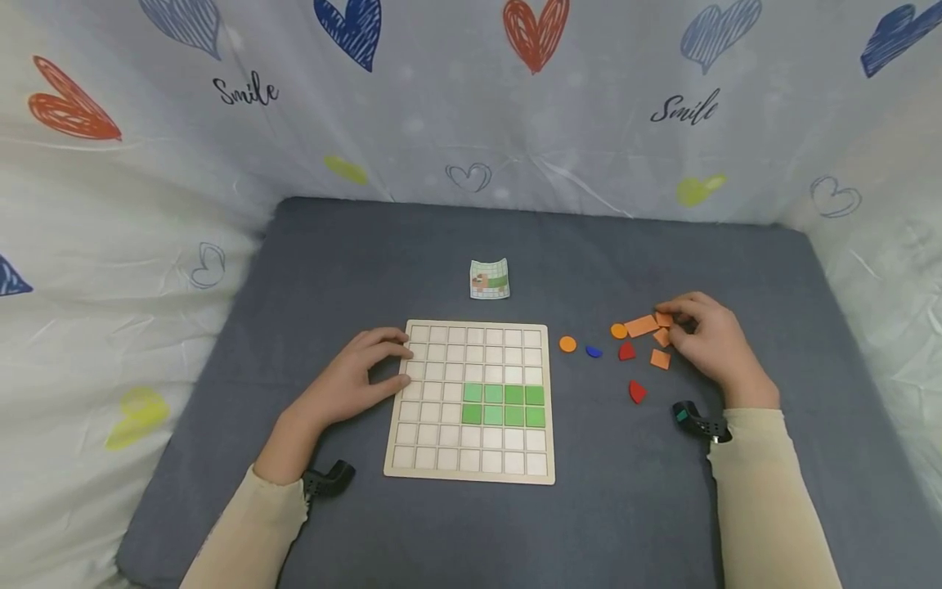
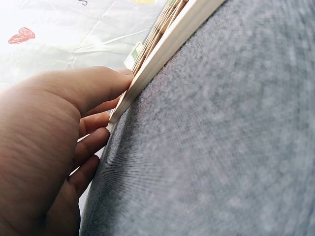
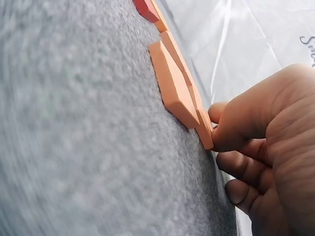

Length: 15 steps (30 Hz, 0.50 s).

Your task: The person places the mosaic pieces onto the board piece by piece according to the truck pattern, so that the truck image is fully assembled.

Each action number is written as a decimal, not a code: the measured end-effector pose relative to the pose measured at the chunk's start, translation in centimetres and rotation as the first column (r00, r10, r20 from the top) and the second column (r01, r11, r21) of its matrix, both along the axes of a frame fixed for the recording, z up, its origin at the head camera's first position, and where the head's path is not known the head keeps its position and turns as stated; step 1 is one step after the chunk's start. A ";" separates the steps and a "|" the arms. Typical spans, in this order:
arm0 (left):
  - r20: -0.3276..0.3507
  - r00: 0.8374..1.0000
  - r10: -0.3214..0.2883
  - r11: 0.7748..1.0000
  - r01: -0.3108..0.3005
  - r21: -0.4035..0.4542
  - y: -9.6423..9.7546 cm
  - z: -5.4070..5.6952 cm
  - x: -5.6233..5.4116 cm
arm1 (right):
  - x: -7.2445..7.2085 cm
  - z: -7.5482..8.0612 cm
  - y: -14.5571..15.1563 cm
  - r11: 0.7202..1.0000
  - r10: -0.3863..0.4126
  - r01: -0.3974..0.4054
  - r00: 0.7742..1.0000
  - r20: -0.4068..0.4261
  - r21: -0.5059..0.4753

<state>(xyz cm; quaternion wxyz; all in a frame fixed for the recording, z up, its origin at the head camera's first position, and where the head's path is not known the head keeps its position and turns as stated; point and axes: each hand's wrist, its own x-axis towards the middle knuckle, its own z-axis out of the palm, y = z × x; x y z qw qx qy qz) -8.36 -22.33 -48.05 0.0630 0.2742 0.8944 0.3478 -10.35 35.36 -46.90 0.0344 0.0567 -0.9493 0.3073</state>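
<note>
The left hand [image 1: 359,372], fingers loosely spread, touches the left edge of the grid board [image 1: 437,438]; a careless push could skew it. Right of the board, the right hand [image 1: 710,339] pinches an orange piece [image 1: 664,320] — an orange strip [image 1: 641,325] crowds close, so dragging could nudge it.

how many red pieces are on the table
2. One red piece lies just nearer the person than the long orange piece; the other red piece lies nearer still. The right hand may hide more.
</note>
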 end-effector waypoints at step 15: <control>0.016 1.000 0.002 1.000 -0.002 -0.004 -0.1 -0.1 0.0 | -0.1 -0.2 0.2 0.999 -0.003 0.003 1.000 0.011 0.033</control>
